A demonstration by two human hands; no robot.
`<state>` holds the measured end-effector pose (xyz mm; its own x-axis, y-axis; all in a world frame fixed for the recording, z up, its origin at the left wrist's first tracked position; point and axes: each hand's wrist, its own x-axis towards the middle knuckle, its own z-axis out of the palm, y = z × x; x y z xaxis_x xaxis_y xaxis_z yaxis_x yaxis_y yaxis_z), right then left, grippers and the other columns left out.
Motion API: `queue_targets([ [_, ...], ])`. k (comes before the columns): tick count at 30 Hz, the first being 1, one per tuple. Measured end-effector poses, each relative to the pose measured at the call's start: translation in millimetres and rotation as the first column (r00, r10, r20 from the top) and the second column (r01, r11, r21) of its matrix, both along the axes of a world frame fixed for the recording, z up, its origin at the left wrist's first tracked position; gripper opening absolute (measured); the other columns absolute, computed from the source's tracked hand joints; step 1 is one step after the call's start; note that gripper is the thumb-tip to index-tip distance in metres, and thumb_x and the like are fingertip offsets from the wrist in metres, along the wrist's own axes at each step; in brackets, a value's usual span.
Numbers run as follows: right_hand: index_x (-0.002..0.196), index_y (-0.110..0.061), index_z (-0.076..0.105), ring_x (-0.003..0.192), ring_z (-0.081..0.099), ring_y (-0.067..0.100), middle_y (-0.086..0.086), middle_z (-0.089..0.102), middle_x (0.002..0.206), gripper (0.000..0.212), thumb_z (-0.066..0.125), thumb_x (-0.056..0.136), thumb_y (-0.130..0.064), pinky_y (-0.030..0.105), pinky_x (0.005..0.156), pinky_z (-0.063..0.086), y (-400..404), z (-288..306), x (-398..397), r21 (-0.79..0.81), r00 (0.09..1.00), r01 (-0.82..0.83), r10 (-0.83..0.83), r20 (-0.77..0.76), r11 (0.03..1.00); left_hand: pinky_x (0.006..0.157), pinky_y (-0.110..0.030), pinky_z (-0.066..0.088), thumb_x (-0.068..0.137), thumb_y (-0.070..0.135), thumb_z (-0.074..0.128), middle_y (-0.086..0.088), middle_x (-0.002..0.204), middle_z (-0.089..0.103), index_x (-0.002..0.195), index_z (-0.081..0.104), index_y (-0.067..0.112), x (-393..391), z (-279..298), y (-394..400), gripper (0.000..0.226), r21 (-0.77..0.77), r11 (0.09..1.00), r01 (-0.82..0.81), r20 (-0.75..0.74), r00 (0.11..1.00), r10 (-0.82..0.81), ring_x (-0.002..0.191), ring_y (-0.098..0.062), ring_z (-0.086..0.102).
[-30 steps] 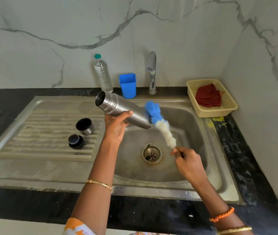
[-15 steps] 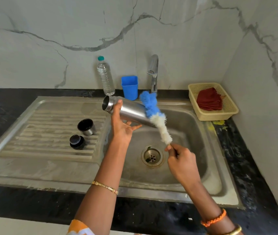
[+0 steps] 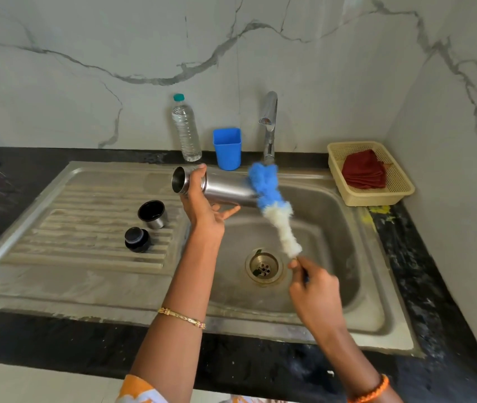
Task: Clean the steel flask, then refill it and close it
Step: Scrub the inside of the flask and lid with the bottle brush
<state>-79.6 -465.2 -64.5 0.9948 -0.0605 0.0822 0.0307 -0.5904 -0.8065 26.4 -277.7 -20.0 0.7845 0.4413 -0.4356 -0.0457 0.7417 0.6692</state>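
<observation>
My left hand [image 3: 205, 210] holds the steel flask [image 3: 216, 187] near its neck, thumb over the top, fingers curled loosely underneath. The flask lies almost level above the sink basin [image 3: 333, 228], its open mouth turned left toward the draining board [image 3: 57, 228]; the inside looks dark, the outside a plain brushed silver with a ridged collar just behind the rim. On the draining board, left of my hand, stand the flask's steel cup [image 3: 152, 214], mouth up with a black lining, and nearer me the black stopper [image 3: 137, 239], the two close but apart. Behind the flask, against the wall, are a clear water bottle [image 3: 185, 129] with a green cap, then a blue tumbler [image 3: 227, 148], then the tap [image 3: 269, 126]. The blue tip of the bottle brush [image 3: 272, 205] presses on the flask's far, bottom end; its white bristles slant down over the drain [image 3: 264, 267] to my right hand [image 3: 315, 295], which grips the handle tightly. Further right sits a cream basket [image 3: 400, 193] holding a folded red cloth [image 3: 363, 170].
</observation>
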Motion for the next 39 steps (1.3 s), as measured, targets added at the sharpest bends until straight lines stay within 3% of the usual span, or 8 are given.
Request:
queue_targets([
  [4,0.082,-0.016,0.062,0.044,0.042,0.013,-0.004,0.052,0.054,0.018,0.049,0.093,-0.015,0.023,0.045,0.032,21.6,9.9,-17.2,-0.039,0.978,-0.158,0.162,0.13,0.987,0.069,-0.036,0.055,0.043,0.05,0.09,-0.012,0.129,0.061,0.131,0.058,0.013,-0.5,3.2,-0.3,0.101,-0.003,0.998,0.067,0.14,0.988,-0.066,0.097,-0.025,0.066],
  [10,0.099,-0.012,0.07,0.045,0.05,0.008,-0.006,0.058,0.057,0.02,0.051,0.093,-0.012,0.026,0.049,0.042,-14.2,-22.7,-12.3,-0.061,1.0,0.001,-0.001,-0.008,0.998,0.075,-0.063,0.054,0.053,0.053,0.085,-0.012,0.128,0.055,0.126,0.053,0.024,-3.5,-2.8,6.0,0.085,-0.043,0.999,-0.012,0.017,1.0,0.013,0.112,-0.035,0.057],
  [17,0.085,-0.021,0.064,0.046,0.041,0.007,-0.014,0.047,0.055,0.014,0.053,0.091,-0.015,0.022,0.047,0.033,9.7,-7.1,-26.2,-0.09,0.977,-0.148,0.16,0.144,0.985,0.084,-0.049,0.056,0.035,0.066,0.088,-0.015,0.13,0.061,0.13,0.056,0.011,-4.5,-4.9,5.3,0.115,-0.006,1.0,-0.009,0.014,1.0,0.009,0.11,-0.033,0.065],
  [22,0.107,-0.012,0.068,0.048,0.049,0.007,-0.003,0.062,0.067,0.022,0.052,0.093,-0.012,0.017,0.051,0.035,-17.5,-34.5,-9.1,-0.101,0.999,0.026,-0.023,0.035,0.995,0.08,-0.059,0.054,0.073,0.056,0.072,-0.012,0.117,0.064,0.128,0.051,0.02,-6.5,-3.7,6.1,0.07,-0.078,0.996,-0.046,-0.019,0.999,0.044,0.098,-0.033,0.066],
  [26,0.097,-0.008,0.068,0.044,0.047,0.008,-0.004,0.057,0.057,0.019,0.049,0.094,-0.011,0.017,0.045,0.035,-24.2,-27.5,1.8,-0.047,0.997,0.08,-0.079,0.012,0.996,0.075,-0.057,0.056,0.076,0.053,0.07,-0.013,0.119,0.061,0.129,0.05,0.019,-6.6,-0.8,7.9,0.066,-0.091,0.995,-0.04,0.011,0.999,0.041,0.1,-0.034,0.064],
  [31,0.104,-0.01,0.07,0.06,0.06,0.008,-0.001,0.07,0.08,0.019,0.059,0.089,-0.007,0.009,0.058,0.041,-8.4,-16.3,-18.5,-0.122,0.974,-0.034,0.061,0.219,0.992,0.086,-0.056,0.054,0.079,0.05,0.067,-0.016,0.116,0.063,0.125,0.054,0.016,-2.1,2.4,10.9,0.059,-0.063,0.998,-0.005,0.055,0.998,0.009,0.101,-0.034,0.066],
  [37,0.108,-0.009,0.069,0.053,0.056,0.016,0.005,0.066,0.067,0.023,0.052,0.094,-0.015,0.027,0.054,0.046,-24.0,-8.4,17.7,-0.035,0.993,0.117,-0.117,0.006,0.992,0.086,-0.054,0.054,0.078,0.044,0.071,-0.014,0.119,0.062,0.126,0.054,0.017,-10.2,-2.6,7.7,0.058,-0.015,0.999,0.046,0.044,0.998,-0.046,0.109,-0.032,0.062],
  [39,0.102,-0.011,0.07,0.048,0.05,0.011,-0.001,0.06,0.059,0.021,0.052,0.093,-0.015,0.028,0.051,0.043,-19.3,1.4,17.9,-0.061,0.999,0.046,-0.044,0.031,0.997,0.091,-0.054,0.051,0.08,0.035,0.071,-0.012,0.117,0.062,0.119,0.057,0.017,-10.2,-5.2,8.1,0.046,0.022,0.999,0.047,0.049,0.998,-0.048,0.112,-0.031,0.061],
])
